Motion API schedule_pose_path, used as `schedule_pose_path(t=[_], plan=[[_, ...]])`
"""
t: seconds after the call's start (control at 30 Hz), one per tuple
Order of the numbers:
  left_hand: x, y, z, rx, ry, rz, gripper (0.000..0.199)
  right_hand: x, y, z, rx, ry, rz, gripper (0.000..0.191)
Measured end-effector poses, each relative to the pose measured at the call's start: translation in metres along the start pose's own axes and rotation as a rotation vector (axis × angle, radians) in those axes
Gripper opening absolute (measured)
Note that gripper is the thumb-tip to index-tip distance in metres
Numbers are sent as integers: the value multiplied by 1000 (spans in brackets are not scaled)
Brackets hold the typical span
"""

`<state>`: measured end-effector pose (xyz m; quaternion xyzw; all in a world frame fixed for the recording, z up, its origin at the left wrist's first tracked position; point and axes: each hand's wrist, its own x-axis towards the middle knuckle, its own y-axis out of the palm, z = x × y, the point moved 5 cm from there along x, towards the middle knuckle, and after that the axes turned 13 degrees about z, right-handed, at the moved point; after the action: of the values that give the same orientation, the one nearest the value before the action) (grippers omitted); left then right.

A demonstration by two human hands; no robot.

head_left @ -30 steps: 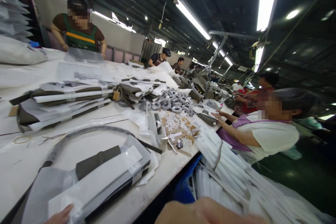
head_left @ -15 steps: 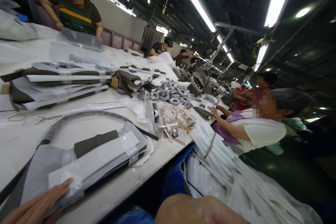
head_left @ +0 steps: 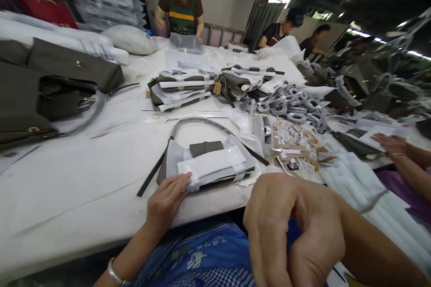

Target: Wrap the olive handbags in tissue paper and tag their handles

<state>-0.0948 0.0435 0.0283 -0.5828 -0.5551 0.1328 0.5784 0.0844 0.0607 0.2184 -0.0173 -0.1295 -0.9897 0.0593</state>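
Right hand (head_left: 305,193) higher, curled, left hand (head_left: 166,199) on wrapped bag (head_left: 213,163)

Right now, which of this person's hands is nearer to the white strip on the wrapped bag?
Left hand: its fingers touch the left end of the white strip. The right hand is apart from it, rightward.

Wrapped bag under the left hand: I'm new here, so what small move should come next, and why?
Perhaps steady the wrapped bag with the right hand too: the left hand touches only its near left corner, while the right hangs curled, apart from it.
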Motion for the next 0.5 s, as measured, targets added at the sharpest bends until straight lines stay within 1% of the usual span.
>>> schedule_pose_path(t=[0.1, 0.2, 0.3, 0.4, 0.5], plan=[[0, -3, -2, -32, -16, 2, 38, 14, -13, 15, -112, 118, 50, 51], [1, -6, -4, -48, -25, -9, 36, 32, -35, 15, -260, 208, 90, 48], [-1, -4, -3, -62, -23, -12, 35, 46, -65, 5, -465, 358, 139, 39], [-3, -1, -1, -70, -33, -4, 34, 58, -93, -9, -693, 515, 232, 29], [-3, 0, 0, -74, -43, -11, 33, 73, -117, -26, -950, 658, 327, 26]])
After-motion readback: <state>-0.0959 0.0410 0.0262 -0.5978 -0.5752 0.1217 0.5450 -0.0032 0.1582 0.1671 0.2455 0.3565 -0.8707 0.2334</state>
